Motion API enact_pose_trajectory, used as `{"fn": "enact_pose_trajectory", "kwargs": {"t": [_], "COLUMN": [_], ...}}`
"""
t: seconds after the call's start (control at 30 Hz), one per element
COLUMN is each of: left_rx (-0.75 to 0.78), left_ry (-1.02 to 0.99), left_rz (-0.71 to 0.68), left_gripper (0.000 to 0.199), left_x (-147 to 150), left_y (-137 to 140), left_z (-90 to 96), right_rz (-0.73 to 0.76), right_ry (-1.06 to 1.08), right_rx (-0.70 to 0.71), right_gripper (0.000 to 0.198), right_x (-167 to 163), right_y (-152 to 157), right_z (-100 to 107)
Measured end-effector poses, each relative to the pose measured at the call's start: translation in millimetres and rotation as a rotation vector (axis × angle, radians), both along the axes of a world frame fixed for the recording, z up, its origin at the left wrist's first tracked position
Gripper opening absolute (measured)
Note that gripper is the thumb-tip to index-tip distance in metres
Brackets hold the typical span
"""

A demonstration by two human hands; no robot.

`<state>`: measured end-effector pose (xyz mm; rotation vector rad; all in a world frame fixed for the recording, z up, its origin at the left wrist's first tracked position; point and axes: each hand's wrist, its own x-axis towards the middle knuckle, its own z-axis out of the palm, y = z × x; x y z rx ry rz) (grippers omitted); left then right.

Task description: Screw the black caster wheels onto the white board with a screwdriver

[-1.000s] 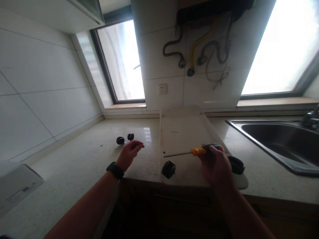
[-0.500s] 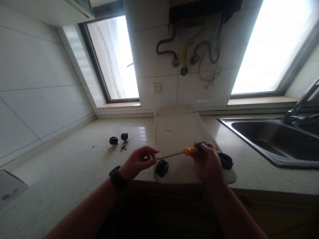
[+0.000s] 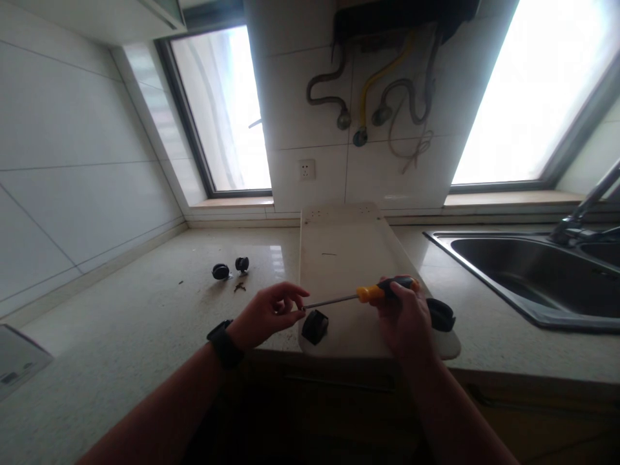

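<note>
My right hand (image 3: pixel 404 316) is wrapped round the yellow and black handle of a screwdriver (image 3: pixel 371 294), whose shaft points left, nearly level. At its tip my left hand (image 3: pixel 271 313) pinches a tiny dark piece, seemingly a screw (image 3: pixel 303 309), between thumb and fingers. Both hands are over a long off-white board (image 3: pixel 353 329) lying on the counter. A black caster wheel (image 3: pixel 314 327) sits on the board's near left corner, just below the screwdriver tip. Another black caster (image 3: pixel 440 314) is at the near right corner, partly behind my right hand.
Two loose black casters (image 3: pixel 221 271) and a few small screws (image 3: pixel 240 286) lie on the speckled counter (image 3: pixel 159 310) to the left. A thin dark strip (image 3: pixel 329 254) rests on the board. A steel sink (image 3: pixel 513 265) is at right; a white box (image 3: pixel 22 361) stands at far left.
My left fingertips have shifted slightly at the screwdriver tip, and the small dark piece now sits lower, by the thumb. The right hand keeps its hold on the screwdriver.
</note>
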<state>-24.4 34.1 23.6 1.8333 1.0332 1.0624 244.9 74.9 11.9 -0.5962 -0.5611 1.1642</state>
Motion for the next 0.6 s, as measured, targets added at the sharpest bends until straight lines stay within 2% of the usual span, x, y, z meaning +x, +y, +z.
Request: {"fn": "enact_pose_trajectory", "kwargs": {"t": [0.37,0.47,0.6], "left_rx": [0.041,0.114,0.293], "left_ry": [0.145,0.262,0.486], "left_rz": [0.078,0.133,0.213], "left_gripper": [0.034,0.031,0.029], "left_x": [2,5,11], "left_y": [-2,-5,-12], "left_z": [4.8,11.0,20.2], "right_rz": [-0.025,-0.016,-0.015], "right_ry": [-0.037,-0.044,-0.046], "right_rx": [0.037,0.047,0.050], "right_gripper": [0.048,0.048,0.048], "right_x": [0,0,0], "right_y": [-4,-6,-7], "right_z": [1,0,0]}}
